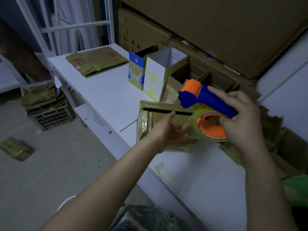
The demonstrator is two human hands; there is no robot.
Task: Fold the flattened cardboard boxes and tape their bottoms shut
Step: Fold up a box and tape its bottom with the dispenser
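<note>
White table [103, 90], hands (perhaps gripping) outstretched.

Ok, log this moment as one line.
left hand: steadies folded box | right hand: grips tape dispenser over box | seam: open

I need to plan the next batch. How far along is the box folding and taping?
Done: several folded boxes stand at the table's far edge. In hand: the left hand steadies a folded box, seam still open, while the right hand brings the tape dispenser. Left: flattened boxes on the table.
</note>
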